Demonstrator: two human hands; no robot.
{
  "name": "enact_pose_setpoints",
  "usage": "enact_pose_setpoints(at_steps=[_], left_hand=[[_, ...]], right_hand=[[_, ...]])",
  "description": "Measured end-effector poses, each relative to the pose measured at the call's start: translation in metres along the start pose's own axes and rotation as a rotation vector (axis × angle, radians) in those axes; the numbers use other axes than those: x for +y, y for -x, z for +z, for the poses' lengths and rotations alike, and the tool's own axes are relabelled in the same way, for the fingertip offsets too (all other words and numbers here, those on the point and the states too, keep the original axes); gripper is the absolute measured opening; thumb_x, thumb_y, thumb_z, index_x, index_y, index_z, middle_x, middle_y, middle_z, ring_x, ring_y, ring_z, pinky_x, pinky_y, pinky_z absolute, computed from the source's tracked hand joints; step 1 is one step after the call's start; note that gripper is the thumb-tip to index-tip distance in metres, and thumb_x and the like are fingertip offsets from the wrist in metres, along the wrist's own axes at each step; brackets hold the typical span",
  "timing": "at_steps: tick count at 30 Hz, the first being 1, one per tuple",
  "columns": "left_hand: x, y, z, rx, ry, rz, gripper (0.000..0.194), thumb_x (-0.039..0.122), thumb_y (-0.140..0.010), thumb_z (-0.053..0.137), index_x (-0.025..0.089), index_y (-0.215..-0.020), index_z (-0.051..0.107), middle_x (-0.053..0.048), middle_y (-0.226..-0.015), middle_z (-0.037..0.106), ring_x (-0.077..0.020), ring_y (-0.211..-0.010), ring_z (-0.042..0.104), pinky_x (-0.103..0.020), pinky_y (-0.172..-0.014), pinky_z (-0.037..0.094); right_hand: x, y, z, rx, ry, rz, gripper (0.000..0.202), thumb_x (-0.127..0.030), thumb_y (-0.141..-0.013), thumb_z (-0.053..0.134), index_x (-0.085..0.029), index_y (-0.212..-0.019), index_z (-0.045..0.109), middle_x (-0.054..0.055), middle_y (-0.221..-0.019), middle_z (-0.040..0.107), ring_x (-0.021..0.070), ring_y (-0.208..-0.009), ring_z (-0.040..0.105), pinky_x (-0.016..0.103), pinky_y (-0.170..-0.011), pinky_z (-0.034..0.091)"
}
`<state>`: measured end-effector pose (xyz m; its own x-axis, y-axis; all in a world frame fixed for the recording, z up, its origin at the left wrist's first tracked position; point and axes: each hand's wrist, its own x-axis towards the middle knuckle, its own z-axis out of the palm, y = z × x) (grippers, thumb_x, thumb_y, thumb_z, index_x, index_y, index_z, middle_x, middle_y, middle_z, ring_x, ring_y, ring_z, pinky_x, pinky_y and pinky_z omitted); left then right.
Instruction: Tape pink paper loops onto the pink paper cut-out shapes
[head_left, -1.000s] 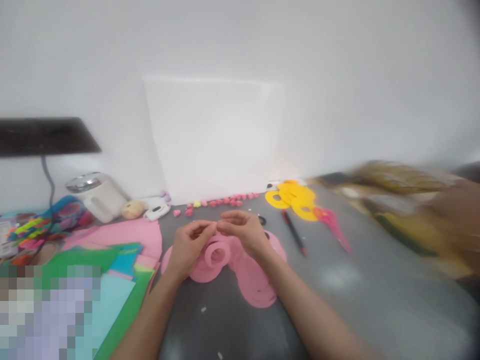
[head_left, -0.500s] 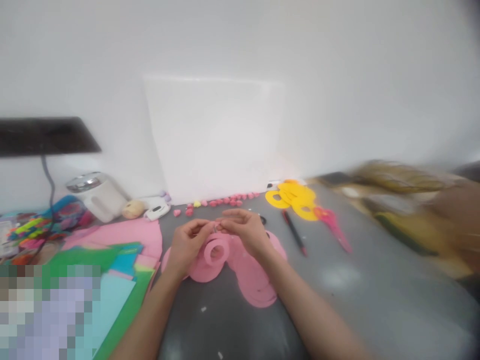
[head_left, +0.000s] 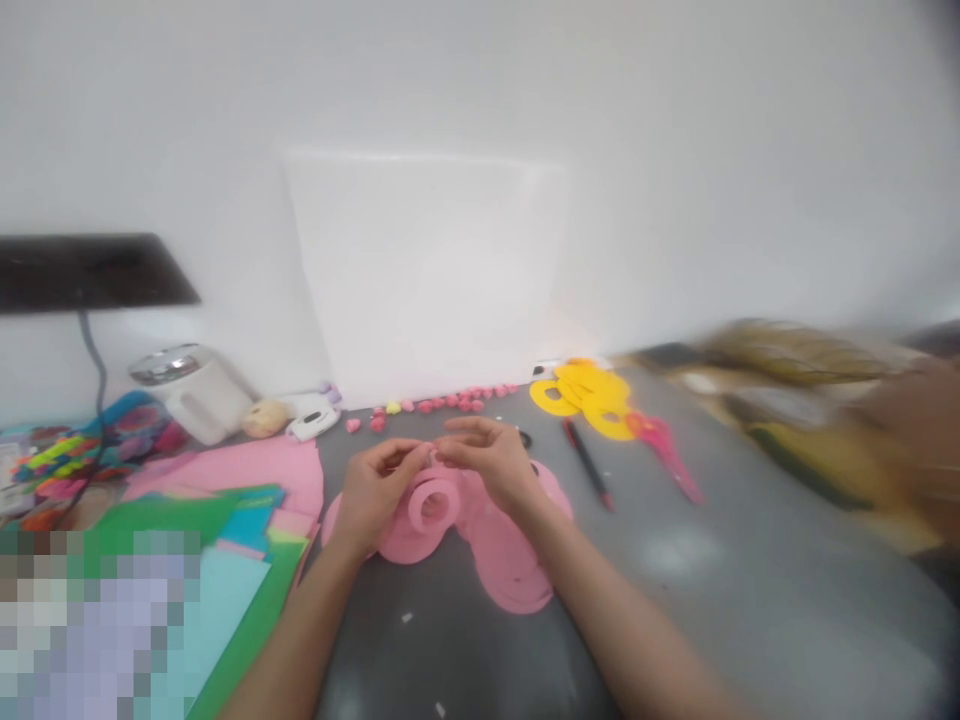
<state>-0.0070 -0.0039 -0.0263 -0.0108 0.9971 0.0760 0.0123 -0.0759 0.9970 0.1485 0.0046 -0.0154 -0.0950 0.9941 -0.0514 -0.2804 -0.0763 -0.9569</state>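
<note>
Thumb and forefinger of my left hand (head_left: 379,490) are pinched at the top of a pink paper ring (head_left: 421,520). From the right, the fingertips of my right hand (head_left: 491,460) press together at the same spot, with the other fingers held loosely above. A small whitish bit shows between the fingertips, too small and blurred to name. Beneath and beside both hands lie several pink paper circles (head_left: 514,575), partly hidden by my fingers and right wrist. The ring hangs just above them.
Yellow paper rings (head_left: 609,392), pink scissors (head_left: 671,460) and a black pen (head_left: 589,467) lie to the right. Small pink pieces (head_left: 450,402) line the wall. Coloured sheets (head_left: 232,590), a white appliance (head_left: 199,395) and a white glue gun-like item (head_left: 313,420) are at left.
The right hand's fingers have shifted very slightly at the top of the pink ring. Otherwise both hands and the paper look the same.
</note>
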Motion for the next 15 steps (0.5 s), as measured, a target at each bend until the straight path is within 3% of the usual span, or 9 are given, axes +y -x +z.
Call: enact_pose_setpoints(at_steps=[11,15], left_hand=[[0.0038,0.0014,0.0001,-0.053,-0.029,-0.003,0.021,0.036,-0.07,0.068,0.016,-0.076,0.07,-0.005,-0.073,0.07,-0.0162,-0.066,0.062,-0.024,-0.06,0.049],[0.0096,0.0022,0.0008,-0.019,-0.053,-0.011,0.023,0.038,-0.068,0.069,0.016,-0.074,0.07,-0.004,-0.071,0.069,-0.0162,-0.066,0.062,-0.023,-0.059,0.049]], right_hand=[[0.0019,-0.0009,-0.0006,-0.029,0.033,-0.034,0.036,-0.027,-0.05,0.079,-0.016,-0.082,0.067,0.002,-0.066,0.069,0.0163,-0.06,0.065,0.031,-0.064,0.053],[0.0036,-0.0024,-0.0017,-0.041,0.016,-0.025,0.04,-0.026,-0.05,0.08,-0.015,-0.086,0.066,0.004,-0.071,0.071,0.0173,-0.063,0.066,0.032,-0.065,0.053]])
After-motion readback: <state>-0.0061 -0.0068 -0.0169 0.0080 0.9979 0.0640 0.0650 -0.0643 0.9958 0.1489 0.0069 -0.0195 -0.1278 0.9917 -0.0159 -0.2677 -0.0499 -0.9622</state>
